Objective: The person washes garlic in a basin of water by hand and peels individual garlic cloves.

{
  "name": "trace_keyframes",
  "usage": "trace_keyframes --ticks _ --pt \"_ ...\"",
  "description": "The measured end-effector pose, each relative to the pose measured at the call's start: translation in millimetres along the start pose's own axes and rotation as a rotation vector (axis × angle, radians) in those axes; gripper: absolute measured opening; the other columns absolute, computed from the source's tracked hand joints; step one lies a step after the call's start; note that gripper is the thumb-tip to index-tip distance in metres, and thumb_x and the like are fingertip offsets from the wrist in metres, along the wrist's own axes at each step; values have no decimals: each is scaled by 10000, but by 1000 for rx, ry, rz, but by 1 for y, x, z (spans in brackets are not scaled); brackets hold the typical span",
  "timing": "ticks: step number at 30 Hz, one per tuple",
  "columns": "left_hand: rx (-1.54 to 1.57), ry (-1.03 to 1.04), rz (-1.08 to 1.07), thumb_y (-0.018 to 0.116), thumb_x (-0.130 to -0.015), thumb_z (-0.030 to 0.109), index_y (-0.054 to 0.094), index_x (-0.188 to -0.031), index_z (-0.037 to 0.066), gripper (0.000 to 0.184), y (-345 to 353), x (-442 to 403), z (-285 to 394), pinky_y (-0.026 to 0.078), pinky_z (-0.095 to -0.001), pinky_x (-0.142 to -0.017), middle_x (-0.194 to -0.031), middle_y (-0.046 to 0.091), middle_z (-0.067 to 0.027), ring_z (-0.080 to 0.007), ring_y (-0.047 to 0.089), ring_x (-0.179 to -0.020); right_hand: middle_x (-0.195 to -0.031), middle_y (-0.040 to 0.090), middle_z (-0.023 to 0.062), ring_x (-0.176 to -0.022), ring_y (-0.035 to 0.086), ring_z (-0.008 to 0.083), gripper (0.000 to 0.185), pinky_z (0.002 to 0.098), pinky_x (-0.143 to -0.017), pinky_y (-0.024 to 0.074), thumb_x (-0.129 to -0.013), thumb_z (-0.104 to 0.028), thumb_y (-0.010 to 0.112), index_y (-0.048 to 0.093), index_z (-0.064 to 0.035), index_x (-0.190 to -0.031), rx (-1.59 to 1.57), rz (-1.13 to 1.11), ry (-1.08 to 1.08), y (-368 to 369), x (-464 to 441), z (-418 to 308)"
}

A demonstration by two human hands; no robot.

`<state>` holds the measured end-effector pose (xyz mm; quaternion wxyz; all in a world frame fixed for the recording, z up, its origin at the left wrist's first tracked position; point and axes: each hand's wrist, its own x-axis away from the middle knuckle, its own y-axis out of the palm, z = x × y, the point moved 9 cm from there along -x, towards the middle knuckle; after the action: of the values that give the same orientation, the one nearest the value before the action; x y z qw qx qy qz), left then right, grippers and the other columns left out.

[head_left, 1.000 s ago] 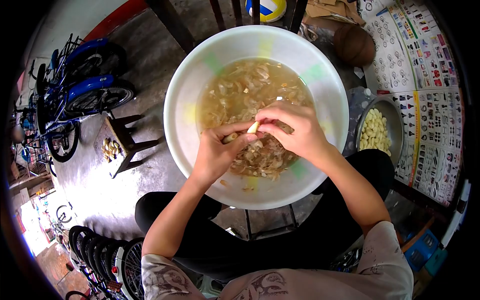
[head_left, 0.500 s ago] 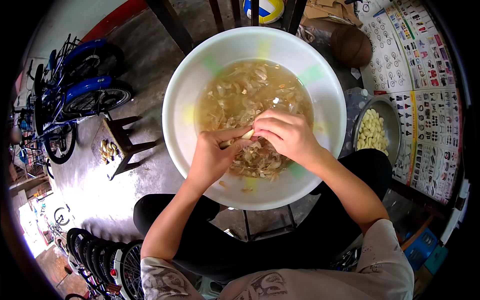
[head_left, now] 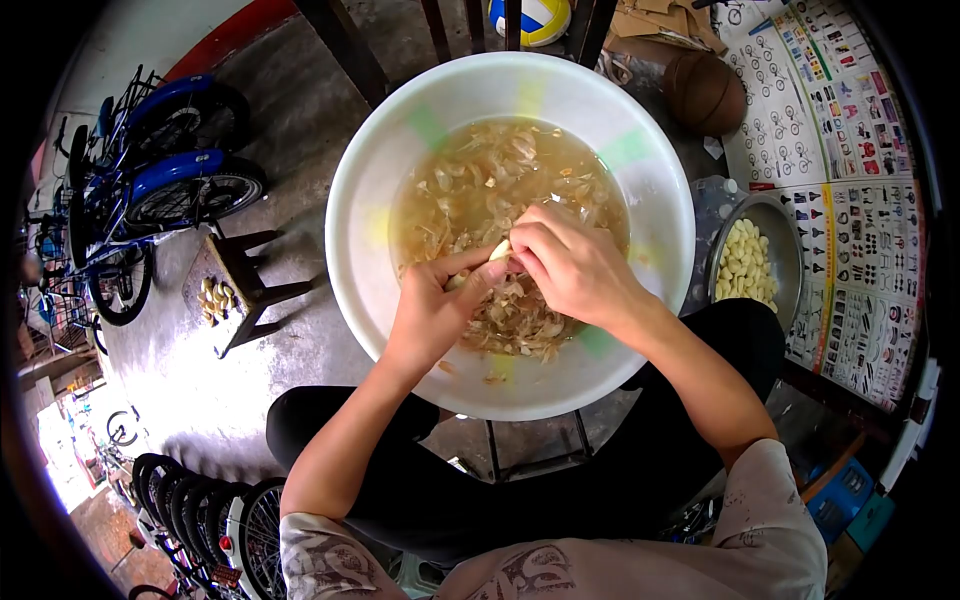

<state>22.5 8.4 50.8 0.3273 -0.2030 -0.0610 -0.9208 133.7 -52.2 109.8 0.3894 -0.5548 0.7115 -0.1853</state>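
Over a large white basin point(head_left: 370, 300), my left hand point(head_left: 437, 305) pinches a pale garlic clove point(head_left: 501, 251) between thumb and forefinger, with another clove partly visible in its curled fingers. My right hand point(head_left: 572, 262) is closed at the clove's right side, its fingertips touching it. Cloudy water with many loose skins point(head_left: 515, 325) fills the bottom of the basin under both hands. To the right, a metal bowl point(head_left: 793, 250) holds many peeled cloves point(head_left: 745, 265).
At the left is a small wooden stool point(head_left: 243, 270) with several unpeeled cloves point(head_left: 216, 300) on it. Bicycles point(head_left: 180, 190) stand further left. A ball point(head_left: 706, 94), cardboard point(head_left: 660, 22) and a printed sheet point(head_left: 850, 200) lie at the upper right.
The clove has tilted more upright between my fingers. My right hand has turned slightly, its fingertips now lower beside the clove. My left hand has barely moved.
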Motion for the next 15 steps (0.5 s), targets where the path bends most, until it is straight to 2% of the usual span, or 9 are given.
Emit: trace_keyframes --ticks 4,6,7,9,10,12,15 --pt "-42 -83 -31 639 -952 192 668 -1169 -21 306 1 0 -7 463 -234 -758 -948 676 -7 -58 556 -846 -865 519 73 -767 584 249 137 366 -628 516 -780 -17 658 531 -27 -830 59 -33 -45 6 4 -2" --pt "61 -83 26 626 -959 185 663 -1171 -10 291 1 -2 -13 431 -219 -677 -887 636 27 -32 514 -768 -864 520 73 -768 586 247 136 360 -626 521 -777 -25 662 537 -26 -831 88 -14 -39 5 4 -5" --pt "61 -84 27 626 -959 185 663 -1171 -10 291 4 -2 -14 431 -219 -677 -887 636 27 -32 514 -768 -863 521 73 -768 587 245 135 354 -625 526 -774 -32 666 544 -24 -831 119 7 -31 4 4 -5" --pt "293 -231 56 596 -974 161 647 -1185 1 270 8 1 -29 369 -197 -605 -759 540 69 -14 413 -661 -861 524 71 -771 590 237 132 346 -625 531 -772 -37 668 551 -21 -831 147 -13 -45 7 5 -6" --pt "293 -231 57 596 -974 161 647 -1185 1 270 9 1 -35 369 -197 -605 -759 540 69 -14 413 -661 -859 527 70 -774 593 230 129 339 -625 535 -770 -42 669 558 -19 -831 178 -31 -58 9 5 -6" --pt "538 -253 58 627 -954 187 659 -1187 46 274 13 0 -50 328 -205 -582 -763 533 75 -30 368 -638 -857 530 68 -777 595 221 124 333 -624 536 -770 -45 669 563 -19 -829 198 -64 -71 11 7 -8" --pt "674 -290 116 614 -965 192 636 -1217 48 291 17 3 -54 313 -207 -569 -751 498 83 -28 348 -630 -854 536 64 -784 598 208 121 322 -625 540 -767 -48 670 570 -20 -828 215 -88 -93 15 8 -9"
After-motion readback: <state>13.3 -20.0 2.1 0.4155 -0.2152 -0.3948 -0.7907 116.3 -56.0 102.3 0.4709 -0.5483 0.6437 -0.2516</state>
